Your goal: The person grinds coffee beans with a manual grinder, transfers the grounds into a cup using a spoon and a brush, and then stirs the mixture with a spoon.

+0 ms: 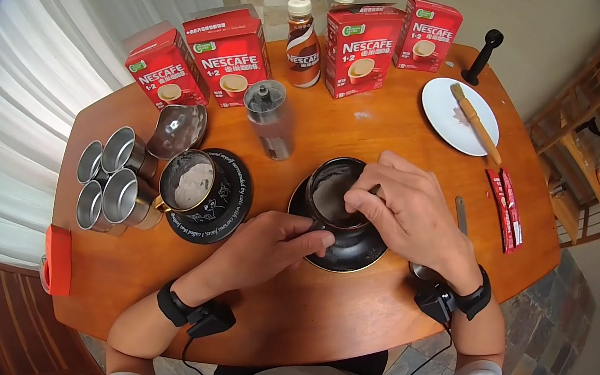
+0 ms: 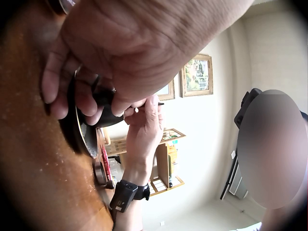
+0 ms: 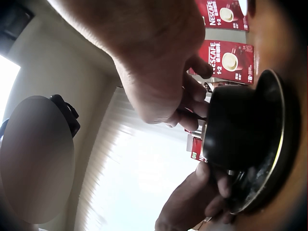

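A black gold-rimmed cup [image 1: 334,193] stands on a black saucer [image 1: 346,251] in the middle of the table, its inside dark grey. My left hand [image 1: 271,246] holds it by the handle side, thumb pointing to the right. Over the rim, my right hand [image 1: 406,208] pinches a thin utensil like a spoon, only a short dark end [image 1: 374,189] of which shows; its lower part is hidden. From the side, the cup [image 3: 233,127] sits upright, with the right fingers [image 3: 192,89] above its mouth and the left fingers [image 3: 216,192] at the handle.
On the left stand a second cup [image 1: 190,184] with pale grey contents, metal cups [image 1: 127,195] and a glass bowl [image 1: 178,130]. Behind are a grinder [image 1: 271,120], red Nescafe boxes [image 1: 361,52] and a bottle [image 1: 303,47]. A plate with a brush [image 1: 475,121] and red sachets [image 1: 505,208] lie right.
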Demonstrator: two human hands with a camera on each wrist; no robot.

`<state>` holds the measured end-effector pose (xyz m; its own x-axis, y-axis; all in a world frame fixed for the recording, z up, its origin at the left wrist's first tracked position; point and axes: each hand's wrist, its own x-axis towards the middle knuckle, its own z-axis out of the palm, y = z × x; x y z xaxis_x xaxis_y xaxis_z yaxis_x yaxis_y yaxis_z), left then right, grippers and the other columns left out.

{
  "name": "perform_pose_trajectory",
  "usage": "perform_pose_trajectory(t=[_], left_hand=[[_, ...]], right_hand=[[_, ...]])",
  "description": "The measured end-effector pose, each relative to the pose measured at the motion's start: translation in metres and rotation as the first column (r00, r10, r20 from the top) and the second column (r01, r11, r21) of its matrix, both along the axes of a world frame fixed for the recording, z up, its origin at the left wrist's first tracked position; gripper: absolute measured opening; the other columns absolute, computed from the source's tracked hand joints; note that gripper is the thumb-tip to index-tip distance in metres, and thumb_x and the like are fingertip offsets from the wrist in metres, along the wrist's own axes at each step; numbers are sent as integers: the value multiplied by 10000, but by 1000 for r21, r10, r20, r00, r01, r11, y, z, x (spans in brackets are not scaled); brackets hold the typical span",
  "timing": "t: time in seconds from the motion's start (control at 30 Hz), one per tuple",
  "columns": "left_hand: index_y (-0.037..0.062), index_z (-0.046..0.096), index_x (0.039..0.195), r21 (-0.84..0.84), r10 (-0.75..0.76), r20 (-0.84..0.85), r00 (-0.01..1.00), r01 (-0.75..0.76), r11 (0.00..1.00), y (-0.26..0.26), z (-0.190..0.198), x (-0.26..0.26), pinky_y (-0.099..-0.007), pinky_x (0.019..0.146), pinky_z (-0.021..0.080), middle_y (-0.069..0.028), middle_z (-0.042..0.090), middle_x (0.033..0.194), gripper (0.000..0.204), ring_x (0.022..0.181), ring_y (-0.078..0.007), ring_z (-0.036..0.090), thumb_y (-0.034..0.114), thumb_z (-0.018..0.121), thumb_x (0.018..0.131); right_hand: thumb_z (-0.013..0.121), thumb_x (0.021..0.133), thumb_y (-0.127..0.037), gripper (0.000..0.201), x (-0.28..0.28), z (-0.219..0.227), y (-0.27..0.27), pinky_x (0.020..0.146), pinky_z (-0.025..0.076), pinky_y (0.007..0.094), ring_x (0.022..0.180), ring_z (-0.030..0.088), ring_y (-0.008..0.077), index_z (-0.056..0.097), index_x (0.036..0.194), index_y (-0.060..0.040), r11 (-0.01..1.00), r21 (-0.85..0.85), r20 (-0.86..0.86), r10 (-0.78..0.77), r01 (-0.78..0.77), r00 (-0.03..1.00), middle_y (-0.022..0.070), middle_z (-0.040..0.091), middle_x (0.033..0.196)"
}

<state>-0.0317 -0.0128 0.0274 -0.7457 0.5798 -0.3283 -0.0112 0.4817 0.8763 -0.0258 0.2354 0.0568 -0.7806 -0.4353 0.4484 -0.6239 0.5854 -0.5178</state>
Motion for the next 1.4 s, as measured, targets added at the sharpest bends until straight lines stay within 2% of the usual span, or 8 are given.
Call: perform_pose_trajectory(t=[0.07, 0.27, 0.37, 0.57, 0.67, 0.87, 0.97, 1.4], left_hand=[[44, 747, 888, 1, 0, -3, 1000, 0, 1000, 0, 0, 0, -317, 557, 430, -3, 564, 607, 445, 559, -97, 514, 447, 646, 1047], [51, 756, 902, -3, -3, -1, 1000, 3, 1000, 1, 0, 0, -317, 563, 434, -2, 575, 613, 441, 561, -98, 522, 453, 645, 1045], [54, 759, 906, -3, -5, -1, 1000, 5, 1000, 1, 1, 0, -315, 568, 436, -3, 581, 617, 441, 566, -99, 527, 456, 644, 1044], [50, 756, 906, 8, -13, -9, 1000, 13, 1000, 0, -1, 0, -316, 568, 433, -5, 579, 619, 440, 569, -98, 520, 451, 643, 1047], [48, 753, 906, -12, -8, -3, 1000, 8, 1000, 1, -1, -1, -318, 563, 429, -5, 573, 616, 440, 568, -94, 513, 449, 644, 1047], [45, 745, 891, 8, -1, 14, 1000, 1, 1000, 0, -2, 0, -318, 556, 424, -5, 567, 610, 444, 562, -92, 508, 449, 646, 1047], [46, 744, 887, 10, -7, -2, 1000, 7, 1000, 0, -5, -1, -315, 553, 423, -3, 566, 608, 441, 560, -90, 508, 446, 647, 1047], [48, 756, 903, 30, -3, 2, 1000, 2, 1000, 0, -4, -1, -309, 551, 416, 6, 555, 611, 423, 565, -83, 493, 432, 655, 1046]], right_hand=[[693, 980, -216, 186, 0, -3, -4, 655, 493, 423, 822, 612, 292, 717, 919, -42, 997, 24, -89, -72, 74, 993, 63, 672, 861], [709, 967, -198, 177, 1, -3, -1, 640, 496, 425, 803, 623, 297, 707, 901, -34, 999, -11, -41, -37, 36, 998, 70, 660, 842], [714, 965, -198, 183, 1, -3, -6, 630, 497, 426, 791, 627, 300, 703, 895, -29, 993, 57, -137, -92, 100, 986, 78, 663, 838], [727, 955, -199, 179, 1, -5, -5, 600, 485, 408, 783, 622, 285, 699, 885, -37, 998, -4, -143, -69, 69, 987, 72, 660, 830], [727, 955, -207, 185, 1, -2, -7, 591, 482, 400, 773, 616, 274, 696, 876, -43, 987, 104, -210, -96, 120, 973, 68, 650, 817], [730, 951, -205, 181, 2, -5, -6, 589, 485, 393, 772, 613, 267, 692, 870, -47, 999, 18, -134, -41, 44, 990, 58, 633, 795], [726, 955, -211, 182, -1, -9, -8, 592, 486, 401, 768, 617, 271, 697, 880, -47, 995, 48, -198, -78, 90, 977, 55, 653, 817], [691, 980, -203, 179, 2, -5, -6, 663, 505, 420, 815, 628, 294, 701, 891, -48, 1000, -21, -42, 0, 0, 999, 69, 676, 854]])
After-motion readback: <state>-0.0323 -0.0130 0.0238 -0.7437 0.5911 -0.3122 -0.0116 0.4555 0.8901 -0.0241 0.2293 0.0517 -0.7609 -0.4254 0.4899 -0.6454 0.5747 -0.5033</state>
